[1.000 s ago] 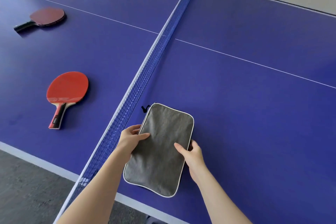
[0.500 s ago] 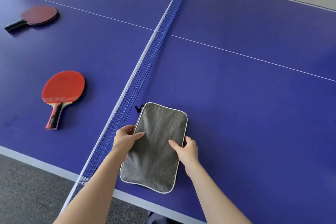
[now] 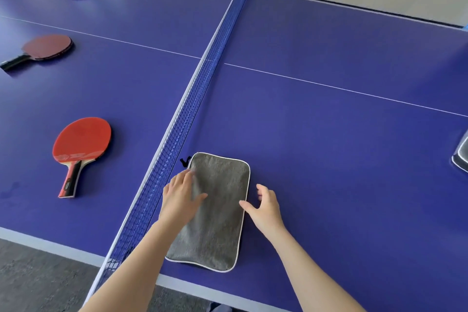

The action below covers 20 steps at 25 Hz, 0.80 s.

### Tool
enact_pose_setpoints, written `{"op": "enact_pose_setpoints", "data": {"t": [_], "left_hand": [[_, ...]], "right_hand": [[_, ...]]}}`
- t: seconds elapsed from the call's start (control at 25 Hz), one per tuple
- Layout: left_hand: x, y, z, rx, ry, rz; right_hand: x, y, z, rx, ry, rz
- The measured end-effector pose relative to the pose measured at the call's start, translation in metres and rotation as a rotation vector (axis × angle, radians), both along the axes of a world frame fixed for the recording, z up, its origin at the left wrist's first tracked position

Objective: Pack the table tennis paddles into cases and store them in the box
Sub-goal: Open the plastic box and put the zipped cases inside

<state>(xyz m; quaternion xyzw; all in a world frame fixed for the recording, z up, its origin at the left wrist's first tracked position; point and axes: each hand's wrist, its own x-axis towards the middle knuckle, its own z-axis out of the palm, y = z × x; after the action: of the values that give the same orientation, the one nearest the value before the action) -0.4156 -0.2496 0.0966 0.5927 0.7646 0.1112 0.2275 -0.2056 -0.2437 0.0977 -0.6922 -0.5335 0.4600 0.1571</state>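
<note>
Head view — open hands (image 3: 181, 196) (image 3: 266, 208) flank grey case (image 3: 220, 210)

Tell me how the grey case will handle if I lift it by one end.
The grey case looks like soft woven fabric lying flat on the table, so it will probably sag if empty. It seems thin, so likely light. The cloth surface under the left hand should grip well rather than slip.

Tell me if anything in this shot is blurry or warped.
Head view: the left hand is motion-blurred at its fingertips over the grey paddle case; the right hand is sharper. Wide-angle distortion bends the table lines, and pale glare washes its far-left corner.
</note>
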Motion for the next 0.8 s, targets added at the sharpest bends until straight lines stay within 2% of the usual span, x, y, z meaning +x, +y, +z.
{"op": "enact_pose_setpoints", "data": {"t": [0.16, 0.32, 0.8], "left_hand": [[0.022, 0.014, 0.012, -0.026, 0.145, -0.299], [0.057, 0.041, 0.029, -0.039, 0.243, -0.445], [0.214, 0.067, 0.095, 0.016, 0.316, -0.738]], "right_hand": [[0.03, 0.009, 0.023, 0.161, -0.208, 0.203], [0.065, 0.021, 0.048, 0.26, -0.422, 0.309], [0.201, 0.006, 0.093, 0.325, -0.715, 0.194]]}}
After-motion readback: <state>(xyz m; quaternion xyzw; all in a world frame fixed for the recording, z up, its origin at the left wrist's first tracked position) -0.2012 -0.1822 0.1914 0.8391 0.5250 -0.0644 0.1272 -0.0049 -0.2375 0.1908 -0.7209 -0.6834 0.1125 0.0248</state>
